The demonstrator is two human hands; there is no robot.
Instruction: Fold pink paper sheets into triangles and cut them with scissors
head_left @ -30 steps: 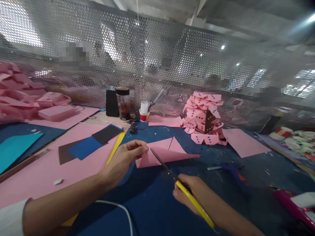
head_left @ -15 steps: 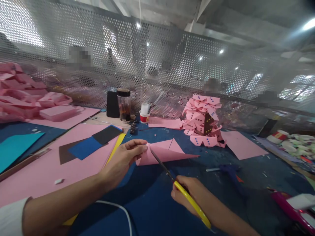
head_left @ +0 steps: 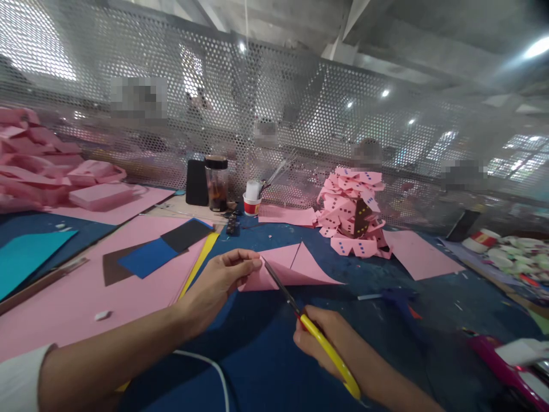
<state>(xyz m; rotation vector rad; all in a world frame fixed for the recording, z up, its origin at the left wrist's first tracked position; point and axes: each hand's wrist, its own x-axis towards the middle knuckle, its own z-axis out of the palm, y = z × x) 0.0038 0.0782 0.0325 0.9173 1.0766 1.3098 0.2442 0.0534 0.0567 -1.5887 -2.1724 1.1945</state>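
The pink sheet (head_left: 311, 269) is held up over the middle of the blue bench (head_left: 266, 349), between the two hands. The left hand (head_left: 218, 286) pinches its left end between thumb and fingers, and the right hand (head_left: 328, 337) grasps the yellow-handled scissors (head_left: 329, 352), whose blades slant across the paper with the tips just beside the left fingertips; how far they have bitten, if at all, I cannot tell. To cut cleanly here, the pinch should sit a little back from the blade line, clear of the tips, and the bowed sheet should be drawn taut so that it neither folds nor slides between the blades. Short, even snips look safer than one long one, as the paper curls and a dark line, perhaps a slit, already runs through it on the far side. Near the bench's far edge, a dark-lidded jar (head_left: 217, 186) holds something brownish, darker at the bottom. Just right of it, a red-and-white cup (head_left: 252, 205) carries a white cylinder (head_left: 253, 189), with thin tools leaning behind. Toward the right edge, another red-and-white cup (head_left: 481, 240) is beside a heap of pale pieces (head_left: 517, 254); its contents are hidden.
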